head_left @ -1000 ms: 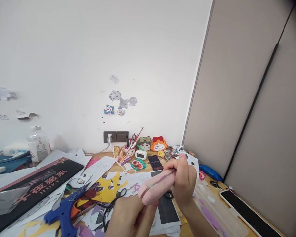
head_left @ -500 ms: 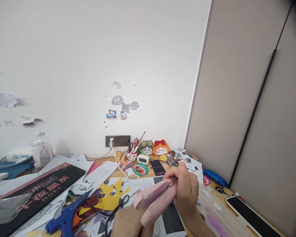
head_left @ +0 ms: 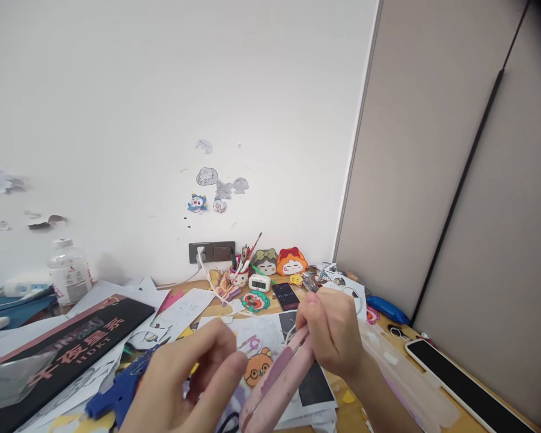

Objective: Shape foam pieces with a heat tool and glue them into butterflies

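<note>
Cluttered desk (head_left: 324,388): right hand (head_left: 336,334) grips pink strip (head_left: 277,385).

Legible markings on the desk

The black sign board (head_left: 67,346) at the left carries large pink Chinese characters, too slanted to read surely, with "HDKT" beneath in smaller letters. The small digital clock (head_left: 258,282) and the dark phone screen (head_left: 285,296) show digits too small to read.

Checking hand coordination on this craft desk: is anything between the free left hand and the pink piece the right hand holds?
Nothing visible. The left hand hovers open just left of the pink piece, which the right hand pinches at its upper end; only open air separates them, above the paper cut-outs.
</note>
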`<state>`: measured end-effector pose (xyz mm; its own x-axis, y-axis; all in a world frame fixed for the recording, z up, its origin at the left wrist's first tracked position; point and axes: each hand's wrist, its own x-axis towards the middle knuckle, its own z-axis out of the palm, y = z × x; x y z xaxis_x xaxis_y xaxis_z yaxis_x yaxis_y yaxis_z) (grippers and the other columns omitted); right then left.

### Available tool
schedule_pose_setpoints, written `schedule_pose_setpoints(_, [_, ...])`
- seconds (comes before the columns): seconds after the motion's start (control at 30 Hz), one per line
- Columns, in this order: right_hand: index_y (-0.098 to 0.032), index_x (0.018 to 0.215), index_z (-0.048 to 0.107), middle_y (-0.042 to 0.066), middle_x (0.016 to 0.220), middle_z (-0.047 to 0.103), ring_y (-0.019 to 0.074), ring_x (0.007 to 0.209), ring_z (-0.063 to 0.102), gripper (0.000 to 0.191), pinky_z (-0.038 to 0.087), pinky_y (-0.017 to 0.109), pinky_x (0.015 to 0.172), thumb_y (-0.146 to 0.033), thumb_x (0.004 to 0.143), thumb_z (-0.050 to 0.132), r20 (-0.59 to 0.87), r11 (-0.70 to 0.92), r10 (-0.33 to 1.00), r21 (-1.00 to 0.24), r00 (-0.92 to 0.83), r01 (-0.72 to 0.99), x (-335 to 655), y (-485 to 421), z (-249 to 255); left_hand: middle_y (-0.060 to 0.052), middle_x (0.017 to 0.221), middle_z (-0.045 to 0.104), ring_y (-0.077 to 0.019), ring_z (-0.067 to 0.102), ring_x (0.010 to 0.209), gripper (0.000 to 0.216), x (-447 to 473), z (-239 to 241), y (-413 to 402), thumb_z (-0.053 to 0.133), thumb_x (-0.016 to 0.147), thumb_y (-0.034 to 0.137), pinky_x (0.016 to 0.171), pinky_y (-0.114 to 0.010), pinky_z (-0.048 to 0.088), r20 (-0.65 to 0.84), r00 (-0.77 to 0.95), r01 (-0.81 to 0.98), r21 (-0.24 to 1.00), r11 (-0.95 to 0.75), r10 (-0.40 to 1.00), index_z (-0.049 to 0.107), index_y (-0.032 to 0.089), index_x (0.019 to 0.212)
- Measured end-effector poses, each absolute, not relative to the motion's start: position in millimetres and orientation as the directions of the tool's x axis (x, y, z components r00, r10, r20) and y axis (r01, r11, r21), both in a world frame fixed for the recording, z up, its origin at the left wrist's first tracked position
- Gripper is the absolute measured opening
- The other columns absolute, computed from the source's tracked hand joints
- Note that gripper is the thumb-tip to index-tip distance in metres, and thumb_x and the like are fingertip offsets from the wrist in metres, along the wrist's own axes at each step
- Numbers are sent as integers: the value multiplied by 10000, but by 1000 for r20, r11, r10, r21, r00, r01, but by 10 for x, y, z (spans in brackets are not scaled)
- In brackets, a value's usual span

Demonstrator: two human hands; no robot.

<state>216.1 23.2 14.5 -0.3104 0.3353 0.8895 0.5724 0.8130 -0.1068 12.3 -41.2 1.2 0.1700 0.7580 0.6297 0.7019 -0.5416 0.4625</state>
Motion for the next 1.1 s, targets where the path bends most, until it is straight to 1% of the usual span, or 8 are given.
schedule_pose_setpoints(0.07, [-161, 457, 478, -15, 405, 465, 78, 389, 345, 458, 256, 272, 502, -125, 876, 296, 858, 811, 314, -19, -407, 585, 2132, 218, 137, 37, 546, 446, -106, 419, 507, 390, 217, 79, -425, 332, 874, 501, 465, -213, 323, 388, 226, 687, 587, -428, 894, 457, 211, 645])
schedule_pose_setpoints(0.17, [-168, 428, 455, -17, 385, 432, 88, 382, 268, 450, 218, 285, 481, -128, 856, 322, 811, 781, 298, 97, -504, 617, 2063, 197, 108, 37, 559, 440, -111, 395, 529, 374, 321, 151, -427, 339, 862, 493, 487, -230, 286, 183, 335, 700, 609, -374, 924, 454, 208, 649])
schedule_pose_setpoints(0.3, [-173, 382, 414, -18, 349, 387, 92, 375, 199, 467, 175, 294, 465, -136, 843, 344, 813, 734, 271, 172, -515, 657, 2002, 218, 72, 21, 661, 506, -135, 436, 607, 369, 299, 143, -400, 321, 855, 541, 543, -247, 299, 72, 358, 751, 570, -333, 931, 458, 217, 742])
schedule_pose_setpoints(0.47, [-159, 424, 507, -10, 378, 474, 80, 368, 315, 478, 239, 276, 485, -123, 867, 331, 860, 717, 291, 94, -419, 691, 2048, 315, 57, 22, 709, 571, -154, 475, 635, 325, 153, 104, -364, 496, 762, 549, 570, -259, 284, -51, 299, 865, 436, -248, 953, 508, 226, 723])
schedule_pose_setpoints(0.6, [-155, 435, 535, -3, 390, 500, 80, 369, 365, 492, 268, 268, 491, -120, 875, 317, 866, 711, 314, 57, -389, 701, 2104, 356, 63, 32, 663, 557, -130, 445, 593, 386, 87, 130, -360, 417, 815, 562, 544, -243, 277, -71, 356, 839, 462, -286, 932, 505, 222, 656])
schedule_pose_setpoints(0.83, [-159, 439, 515, 3, 391, 492, 86, 368, 404, 482, 289, 270, 502, -125, 876, 316, 899, 711, 301, 11, -318, 703, 2146, 375, 45, 18, 803, 560, -133, 485, 704, 322, 127, 188, -383, 363, 871, 491, 620, -227, 303, 6, 460, 783, 470, -408, 888, 556, 250, 780])
schedule_pose_setpoints(0.97, [-161, 422, 502, -2, 374, 481, 80, 361, 401, 504, 288, 267, 498, -134, 889, 312, 887, 716, 334, -19, -319, 697, 2173, 408, 69, 20, 728, 526, -133, 445, 641, 387, 154, 157, -364, 336, 866, 538, 575, -240, 272, 2, 433, 796, 469, -384, 901, 482, 218, 706])
schedule_pose_setpoints(1.1, [-161, 442, 522, 0, 391, 504, 85, 369, 373, 500, 263, 278, 492, -140, 893, 308, 846, 721, 310, 88, -433, 687, 2190, 418, 115, 38, 665, 477, -129, 408, 603, 399, 206, 70, -320, 313, 867, 566, 553, -246, 266, 52, 349, 768, 556, -318, 936, 410, 217, 699])
